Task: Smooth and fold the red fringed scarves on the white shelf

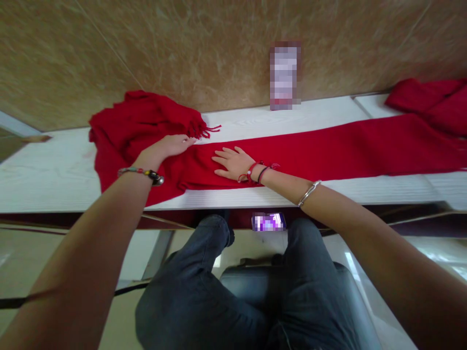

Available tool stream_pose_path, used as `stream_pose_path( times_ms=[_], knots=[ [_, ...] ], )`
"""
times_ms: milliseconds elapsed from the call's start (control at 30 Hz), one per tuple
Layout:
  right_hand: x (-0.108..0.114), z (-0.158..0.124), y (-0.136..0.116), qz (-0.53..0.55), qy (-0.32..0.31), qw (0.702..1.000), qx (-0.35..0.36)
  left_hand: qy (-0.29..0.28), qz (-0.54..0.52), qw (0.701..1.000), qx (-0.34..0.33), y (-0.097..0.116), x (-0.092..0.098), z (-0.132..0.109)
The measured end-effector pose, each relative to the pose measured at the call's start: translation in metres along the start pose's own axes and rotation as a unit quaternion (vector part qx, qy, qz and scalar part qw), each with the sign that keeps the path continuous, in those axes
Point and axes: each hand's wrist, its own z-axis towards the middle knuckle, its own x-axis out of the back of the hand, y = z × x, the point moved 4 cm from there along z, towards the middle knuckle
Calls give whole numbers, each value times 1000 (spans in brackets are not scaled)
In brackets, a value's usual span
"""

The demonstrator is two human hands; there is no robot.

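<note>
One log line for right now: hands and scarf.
left hand: flat on red scarf | right hand: flat on it | scarf: along white table, one end bunched

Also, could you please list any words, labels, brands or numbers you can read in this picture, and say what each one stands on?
No text can be read here.
Upright object against the wall: blurred out, unreadable.
Small object below the table edge: blurred out, unreadable.
Red scarf: no print or label shows.
White table: no markings show.
</note>
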Motion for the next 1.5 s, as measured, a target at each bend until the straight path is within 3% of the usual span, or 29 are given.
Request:
stream_pose_path(
  times_ms=[100,233,300,367,500,633,733,800,967,1067,1233,1400,1500],
  knots=[
    [2,-2,-1,0,-4,1000,-4,-44,-12,998,-38,-21,-5,0],
    [2,-3,-1,-1,-2,1000,-1,-53,91,994,-1,-52,-12,-3],
    [0,-2,0,-3,-7,1000,-1,-42,108,993,6,-57,-12,-10],
    [-1,-1,1,-3,-7,1000,-1,1,111,994,-4,-51,-8,-21],
    [-4,0,3,0,-3,1000,-2,148,66,986,-45,-29,-7,-54],
    [-2,0,2,-1,-7,1000,-2,185,-39,976,-110,-24,-41,-89],
    [-1,-2,1,-2,-9,1000,-4,163,-81,977,-110,-40,-69,-105],
    [0,-2,1,-2,-5,1000,-4,162,-83,979,-90,-58,-77,-109],
    [-1,-3,2,-1,10,1000,0,192,-40,977,-84,-89,-66,-111],
    [-2,-2,2,-2,11,1000,3,176,-1,978,-115,-79,-56,-113],
    [-2,-2,3,-7,8,1000,0,66,96,980,-164,-47,-45,-117],
    [-1,-2,3,-3,3,1000,-1,92,102,982,-130,-58,-25,-128],
    [-1,-1,3,2,1,1000,0,37,136,975,-175,-54,-32,-138]
  ],
)
